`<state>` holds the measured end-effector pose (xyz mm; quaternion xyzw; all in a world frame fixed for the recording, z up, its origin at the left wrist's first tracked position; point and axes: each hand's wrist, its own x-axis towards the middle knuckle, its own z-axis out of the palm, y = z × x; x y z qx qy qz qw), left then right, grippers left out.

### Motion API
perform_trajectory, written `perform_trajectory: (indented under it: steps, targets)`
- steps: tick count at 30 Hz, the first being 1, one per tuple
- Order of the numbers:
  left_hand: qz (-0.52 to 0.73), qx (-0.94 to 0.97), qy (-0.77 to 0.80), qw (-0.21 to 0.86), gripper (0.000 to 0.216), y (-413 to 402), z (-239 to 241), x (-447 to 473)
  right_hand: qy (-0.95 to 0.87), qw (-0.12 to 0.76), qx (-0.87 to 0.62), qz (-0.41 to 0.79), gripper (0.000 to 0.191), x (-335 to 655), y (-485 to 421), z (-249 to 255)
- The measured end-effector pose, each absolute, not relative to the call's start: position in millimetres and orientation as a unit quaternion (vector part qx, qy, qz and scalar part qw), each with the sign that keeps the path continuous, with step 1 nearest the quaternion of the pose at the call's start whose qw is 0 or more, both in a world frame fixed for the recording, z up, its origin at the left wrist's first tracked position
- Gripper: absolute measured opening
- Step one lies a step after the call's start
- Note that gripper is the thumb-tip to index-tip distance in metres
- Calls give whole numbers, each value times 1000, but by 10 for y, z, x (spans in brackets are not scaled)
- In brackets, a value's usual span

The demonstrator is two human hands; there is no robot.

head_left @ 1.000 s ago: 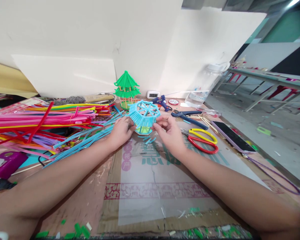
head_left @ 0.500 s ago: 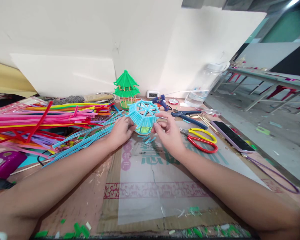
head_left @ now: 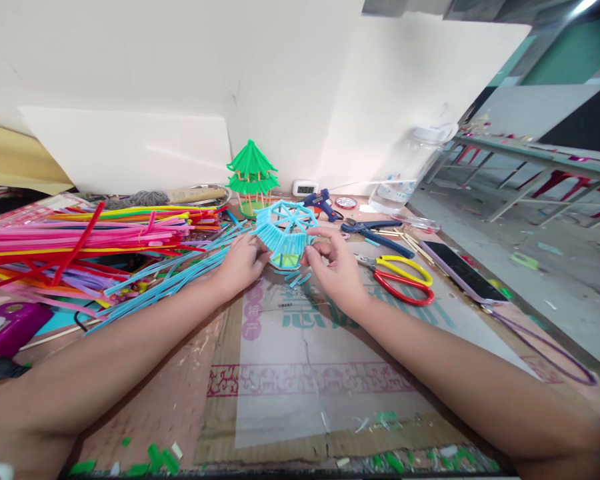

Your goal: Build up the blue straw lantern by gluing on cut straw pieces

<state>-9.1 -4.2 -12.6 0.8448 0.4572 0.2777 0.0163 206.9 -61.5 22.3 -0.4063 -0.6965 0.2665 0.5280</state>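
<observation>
A blue pavilion model [head_left: 280, 233] made of pipe cleaners, with a spoked open top and a pale green base, stands between my two hands. On its left side my left hand [head_left: 247, 262] pinches the lower edge with thumb and fingers. My right hand [head_left: 334, 263] has its fingers bent and closed at the right lower edge, thumb against the model. The exact fingertip contact is partly hidden. Short blue pipe cleaner offcuts [head_left: 297, 278] lie just in front. Behind it stands a green two-tiered pavilion model [head_left: 253, 175] on thin sticks.
Bundles of coloured pipe cleaners [head_left: 105, 233] fill the left. To the right lie yellow-and-red-handled scissors [head_left: 405, 280], blue-handled pliers [head_left: 380, 233], a phone [head_left: 463, 273] and a water bottle [head_left: 405, 173]. A blue glue gun [head_left: 323, 203] and small clock [head_left: 305, 188] sit at the back.
Almost nothing differs. Both hands stay at the blue model's sides, with only a very slight shift of the whole view.
</observation>
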Motion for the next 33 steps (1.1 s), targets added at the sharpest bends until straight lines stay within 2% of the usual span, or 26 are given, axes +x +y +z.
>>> perform_trajectory:
  steps: [6,11,13,19,25,33]
  targets:
    - [291,842,454,25,17,-41,-125,-91,-686,535,-403,284,22,2073,-624,207]
    - [307,835,455,35,17,-36,-123,-90,-618,592,-382,350,28,2083,-585,216]
    - [310,831,460,36,17,-27,-126,-91,-615,580,-392,364,24,2094,-559,219]
    - [304,836,456,39,20,3,-130,-107,-635,498,-402,432,34,2085,-553,246]
    - [300,842,446,51,24,20,-127,-118,-599,507,-381,488,31,2046,-569,252]
    - [296,848,437,51,23,28,-129,-114,-579,534,-387,480,30,2030,-595,254]
